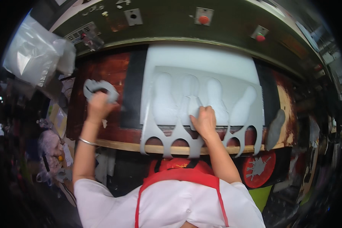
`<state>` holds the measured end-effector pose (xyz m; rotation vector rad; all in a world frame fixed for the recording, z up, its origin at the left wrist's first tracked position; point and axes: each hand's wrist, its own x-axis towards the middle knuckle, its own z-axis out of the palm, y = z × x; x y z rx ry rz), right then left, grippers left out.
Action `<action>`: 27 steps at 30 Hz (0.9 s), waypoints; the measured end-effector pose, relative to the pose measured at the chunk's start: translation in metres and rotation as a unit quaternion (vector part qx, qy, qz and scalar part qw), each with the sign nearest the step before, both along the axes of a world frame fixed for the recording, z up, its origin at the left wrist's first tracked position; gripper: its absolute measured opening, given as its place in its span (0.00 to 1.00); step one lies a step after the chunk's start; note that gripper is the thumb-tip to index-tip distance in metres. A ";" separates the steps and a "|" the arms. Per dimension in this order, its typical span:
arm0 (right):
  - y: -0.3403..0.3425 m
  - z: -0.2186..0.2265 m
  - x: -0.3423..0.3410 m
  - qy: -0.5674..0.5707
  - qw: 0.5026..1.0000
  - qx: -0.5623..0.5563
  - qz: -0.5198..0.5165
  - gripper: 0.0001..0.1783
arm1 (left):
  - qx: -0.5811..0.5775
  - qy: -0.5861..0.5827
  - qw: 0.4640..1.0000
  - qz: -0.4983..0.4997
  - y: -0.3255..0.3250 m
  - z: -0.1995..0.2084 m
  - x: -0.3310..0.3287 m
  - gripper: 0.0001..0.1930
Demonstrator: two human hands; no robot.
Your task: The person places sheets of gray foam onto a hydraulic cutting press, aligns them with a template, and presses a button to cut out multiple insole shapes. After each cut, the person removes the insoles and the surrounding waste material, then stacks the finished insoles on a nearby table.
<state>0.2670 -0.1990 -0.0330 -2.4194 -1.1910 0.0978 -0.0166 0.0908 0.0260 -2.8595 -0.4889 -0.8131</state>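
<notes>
A thin grey sheet (203, 72) with several shoe-sole-shaped holes lies over a white board (201, 55), its near scalloped edge hanging past the wooden table edge. At the middle of this sheet, my right hand (204, 121) has its fingers closed on a narrow part between two holes. My left hand (98, 106) is off to the left above the reddish-brown tabletop, smeared by motion. Its fingers are closed on a curled grey piece of sheet (109, 91), whose full shape is blurred.
A green machine beam (167, 28) with red buttons spans the far side. Grey sole-shaped pieces (275, 129) lie at the table's right end. Below them stands a red round container (268, 173) with grey scraps. Clear plastic bags (36, 53) hang at upper left.
</notes>
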 end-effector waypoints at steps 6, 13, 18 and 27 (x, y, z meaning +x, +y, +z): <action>0.016 0.003 0.006 0.135 0.986 -0.052 -0.079 0.22 | -0.140 0.046 0.987 0.072 -0.050 -0.081 -0.027 0.22; -0.060 0.011 0.004 0.339 0.864 0.348 -0.129 0.05 | -0.348 -0.066 0.933 0.054 -0.132 -0.086 0.002 0.07; -0.212 0.033 0.040 0.143 0.756 0.525 -0.364 0.07 | -0.356 -0.096 0.925 0.087 -0.159 -0.100 0.035 0.19; -0.415 -0.046 0.103 0.070 0.575 0.319 -0.750 0.23 | -0.404 -0.073 0.901 0.140 -0.057 -0.145 0.066 0.26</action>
